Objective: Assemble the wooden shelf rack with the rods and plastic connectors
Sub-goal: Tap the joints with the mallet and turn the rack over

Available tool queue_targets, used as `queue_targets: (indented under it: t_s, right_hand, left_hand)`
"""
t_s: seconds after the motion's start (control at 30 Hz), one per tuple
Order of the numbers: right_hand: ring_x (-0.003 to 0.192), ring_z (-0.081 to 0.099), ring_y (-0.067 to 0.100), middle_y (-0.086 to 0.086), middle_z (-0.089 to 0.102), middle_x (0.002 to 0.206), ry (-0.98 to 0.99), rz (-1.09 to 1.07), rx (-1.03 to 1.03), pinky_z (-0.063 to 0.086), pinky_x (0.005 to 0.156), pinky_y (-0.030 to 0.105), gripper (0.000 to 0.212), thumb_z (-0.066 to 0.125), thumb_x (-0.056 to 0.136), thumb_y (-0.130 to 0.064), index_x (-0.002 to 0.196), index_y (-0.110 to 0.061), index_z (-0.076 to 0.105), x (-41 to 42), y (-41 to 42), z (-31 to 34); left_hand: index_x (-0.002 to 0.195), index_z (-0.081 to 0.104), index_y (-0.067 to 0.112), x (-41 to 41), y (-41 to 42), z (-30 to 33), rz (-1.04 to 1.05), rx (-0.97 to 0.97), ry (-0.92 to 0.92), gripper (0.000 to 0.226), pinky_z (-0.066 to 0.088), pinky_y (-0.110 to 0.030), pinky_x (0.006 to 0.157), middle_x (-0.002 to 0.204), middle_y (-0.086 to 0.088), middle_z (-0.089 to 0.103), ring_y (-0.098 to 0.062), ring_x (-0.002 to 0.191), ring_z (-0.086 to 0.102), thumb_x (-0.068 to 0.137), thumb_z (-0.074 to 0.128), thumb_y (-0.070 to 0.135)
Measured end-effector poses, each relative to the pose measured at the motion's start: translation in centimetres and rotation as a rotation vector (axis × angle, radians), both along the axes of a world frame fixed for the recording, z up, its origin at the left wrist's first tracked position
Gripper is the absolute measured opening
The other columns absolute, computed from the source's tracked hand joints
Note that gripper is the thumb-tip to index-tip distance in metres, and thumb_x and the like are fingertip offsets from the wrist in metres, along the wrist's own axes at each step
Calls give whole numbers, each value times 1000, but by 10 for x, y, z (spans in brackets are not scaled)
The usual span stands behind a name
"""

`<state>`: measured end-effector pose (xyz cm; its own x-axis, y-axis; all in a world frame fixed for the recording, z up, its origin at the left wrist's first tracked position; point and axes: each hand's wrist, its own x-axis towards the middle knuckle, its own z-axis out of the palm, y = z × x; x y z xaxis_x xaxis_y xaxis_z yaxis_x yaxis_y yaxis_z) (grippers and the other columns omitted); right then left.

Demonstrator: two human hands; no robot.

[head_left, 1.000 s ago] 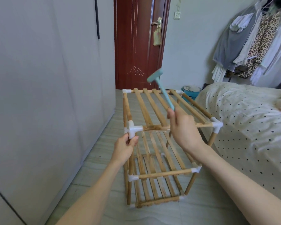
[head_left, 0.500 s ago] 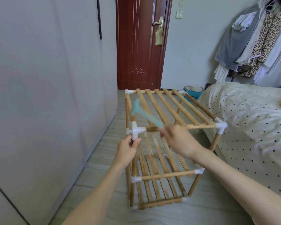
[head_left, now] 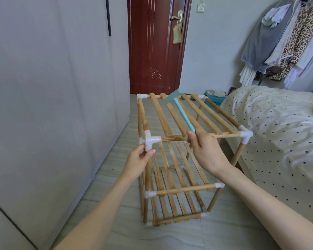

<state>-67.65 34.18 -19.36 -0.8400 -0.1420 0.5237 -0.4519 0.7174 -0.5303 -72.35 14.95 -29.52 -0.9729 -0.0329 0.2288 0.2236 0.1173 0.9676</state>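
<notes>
Rack: wooden shelf rack [head_left: 179,123] upright on the floor, three slatted tiers, between the wardrobe and the bed, near the middle of the view.
Top tier: slats running away toward the door, framed by rods with white plastic connectors at the corners.
Near-left connector [head_left: 150,140]: white, T-shaped, seated on the top of the near-left upright rod, joined to the front rod of the top tier.
Near-right connector [head_left: 246,135]: white, at the corner just beside the bed.
Left hand [head_left: 138,162]: fingers and thumb pinched round the lower stub of the near-left connector, at the top of the upright.
Right hand [head_left: 206,150]: curled round the lower end of the hammer handle, held over the front rod of the top tier.
Hammer [head_left: 181,109]: pale teal plastic, raised above the slats, head tilted up and away toward the door.
Floor [head_left: 170,239]: pale tiles with faint streaks, rack feet resting on it.
Left side: wardrobe [head_left: 52,87], flat grey doors, close beside the rack.
Right side: bed [head_left: 278,138] with cream, dark-dotted cover, its edge just beside the rack's right uprights.
Far end: dark red door [head_left: 152,51] with brass handle, shut, beyond the rack.
Upper right: hanging clothes [head_left: 287,38], grey, white and leopard print, above the bed.
By the bed's far corner: teal basket [head_left: 214,98], partly hidden behind the rack.
</notes>
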Motion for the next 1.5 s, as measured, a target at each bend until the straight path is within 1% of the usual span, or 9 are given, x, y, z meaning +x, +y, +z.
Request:
queue_targets:
  t_s: [0.17,0.33,0.47,0.6,0.73,0.87,1.0,1.17,1.5]
  right_hand:
    - [49,49,9,-4,51,62,-18,-12,178,46,48,30,25,38,98,-30,83,-16,50,0,1,4]
    - [48,53,0,-8,49,61,168,-46,-149,40,40,12,27,32,96,-34,91,-12,47,2,-4,6]
    - [64,59,15,-1,57,76,-211,-37,425,50,56,28,24,32,100,-31,96,-14,50,5,1,-17]
    - [47,52,0,-9,49,61,195,-24,-134,39,40,11,33,30,92,-43,91,-14,48,7,0,-2]
    - [66,61,13,1,60,78,-229,-3,402,54,60,31,27,30,101,-33,100,-14,49,18,-3,-20]
    - [46,51,1,-8,48,61,190,-42,-171,38,39,12,34,29,94,-41,88,-12,48,9,-4,-1]
    - [66,58,19,9,61,83,-314,-45,309,53,63,36,33,30,100,-32,99,-8,52,19,0,-19]
    - [44,48,7,-7,47,57,152,-101,-98,39,40,17,24,36,97,-29,84,-14,49,11,8,3]
    - [49,43,12,-3,44,54,-113,-310,-8,31,46,19,28,48,97,-29,79,-13,62,21,92,1]
  left_hand:
    - [98,63,22,2,0,-1,13,-9,-3,10,46,-7,69,90,7,68,3,82,64,90,60,17]
    - [103,65,19,5,1,-1,36,-26,-18,13,47,-8,69,91,8,68,2,85,64,90,60,19]
    - [101,65,17,6,1,-2,35,-31,-15,12,46,-7,68,89,7,68,4,81,63,91,59,19]
    - [101,64,19,5,1,-1,43,-34,-23,12,48,-11,74,94,5,70,0,86,65,91,59,21]
    - [101,64,18,7,1,0,40,-33,-41,11,50,-20,82,96,2,70,-7,90,66,91,59,19]
    - [104,65,17,6,1,1,40,-55,-45,15,49,-14,76,96,3,70,-3,88,65,91,59,21]
    - [103,65,18,9,0,1,47,-63,-58,14,48,-11,72,95,5,70,-5,89,66,91,59,21]
    - [93,61,29,9,-1,3,40,-108,-66,8,47,-17,77,93,9,69,-7,92,65,92,57,21]
    - [124,49,7,12,-35,21,376,-200,-164,34,40,-34,92,119,-8,56,-33,119,50,91,57,13]
